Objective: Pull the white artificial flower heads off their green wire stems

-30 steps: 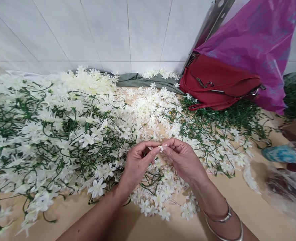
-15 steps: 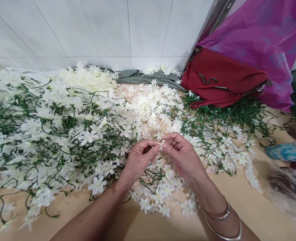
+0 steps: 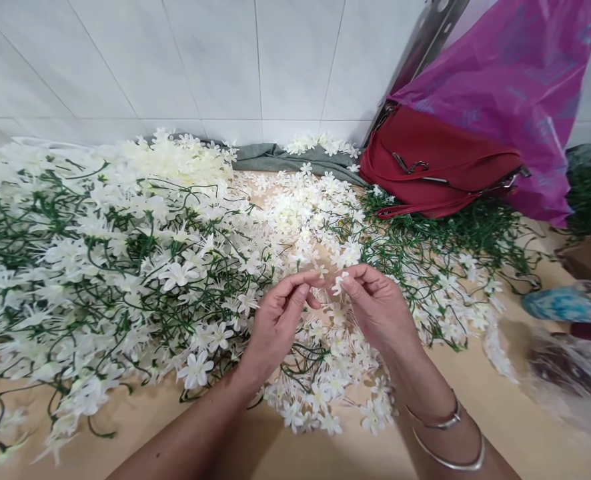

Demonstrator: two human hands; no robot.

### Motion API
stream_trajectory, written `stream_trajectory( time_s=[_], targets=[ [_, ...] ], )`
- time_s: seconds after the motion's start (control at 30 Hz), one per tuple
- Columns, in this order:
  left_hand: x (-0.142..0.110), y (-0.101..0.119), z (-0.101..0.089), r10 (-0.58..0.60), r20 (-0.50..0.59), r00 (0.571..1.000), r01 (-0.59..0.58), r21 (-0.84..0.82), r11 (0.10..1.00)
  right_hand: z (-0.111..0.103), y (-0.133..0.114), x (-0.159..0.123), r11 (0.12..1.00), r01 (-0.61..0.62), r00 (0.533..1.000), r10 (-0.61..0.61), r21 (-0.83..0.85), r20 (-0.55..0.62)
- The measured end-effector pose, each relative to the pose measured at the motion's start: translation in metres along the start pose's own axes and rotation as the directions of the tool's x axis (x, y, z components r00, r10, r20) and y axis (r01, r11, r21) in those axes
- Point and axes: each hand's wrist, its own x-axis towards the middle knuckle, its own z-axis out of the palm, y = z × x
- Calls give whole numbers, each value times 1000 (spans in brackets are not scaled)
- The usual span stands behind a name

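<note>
Thumb and index finger of the right hand point(image 3: 383, 307) pinch a small white flower point(image 3: 339, 285); the left hand point(image 3: 277, 320), fingertips slightly parted, points its index finger toward it. Both forearms point(image 3: 190, 417) slant inward over the desk point(image 3: 475, 380), scattered white blossoms point(image 3: 319, 397) below.

White flowers point(image 3: 178, 275), green stems point(image 3: 458, 230) — deep red handbag point(image 3: 440, 160), purple plastic bag point(image 3: 515, 80) (with bluish print), tan tabletop point(image 3: 520, 427)

From the wearer's head, a camera looks forward and down at close range, the left hand point(image 3: 278, 320) and right hand point(image 3: 383, 310) near mid-frame, the tan surface point(image 3: 515, 417) spreading beneath them and the white wall point(image 3: 295, 60) rising across the top
</note>
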Motion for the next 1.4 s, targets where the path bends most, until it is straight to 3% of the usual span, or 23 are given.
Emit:
stream_trajectory(
  time_s=[0.13,0.3,0.4,0.5,0.6,0.7,0.9,1.03,1.17,1.23,1.33,1.4],
  targets=[
    [2,0,-3,32,26,999,-30,-89,996,-3,-10,1,1000,-2,1000,3,26,-27],
    [7,3,-4,-70,-8,998,60,-422,905,-4,-13,1,998,-54,998,54,32,22],
    [8,5,-4,-101,-9,995,86,-449,889,-5,-8,0,995,-99,993,97,18,71],
    [7,3,-4,-99,-35,995,82,-330,941,-4,-5,-2,993,-118,981,116,0,155],
    [6,-2,-4,-72,-50,996,66,-103,992,0,-4,-7,992,-128,965,120,19,234],
    [5,-5,-5,52,-19,998,-51,72,996,1,-8,-9,989,-143,961,133,25,242],
    [4,-2,-7,318,76,945,-326,307,894,3,-16,-10,964,-247,931,209,97,298],
    [3,-4,-6,433,135,891,-437,511,740,1,-14,-10,955,-278,926,238,102,293],
    [2,-7,-6,476,170,863,-451,687,571,-3,-13,-11,952,-290,925,252,101,286],
    [2,-7,-6,503,135,854,-432,722,540,-4,-15,-11,953,-285,930,248,105,270],
    [2,-4,-6,498,57,866,-373,736,565,-4,-18,-9,967,-232,954,206,104,217],
    [2,-1,-6,435,47,899,-347,681,645,-3,-19,-9,973,-212,961,190,94,202]
  ],
)
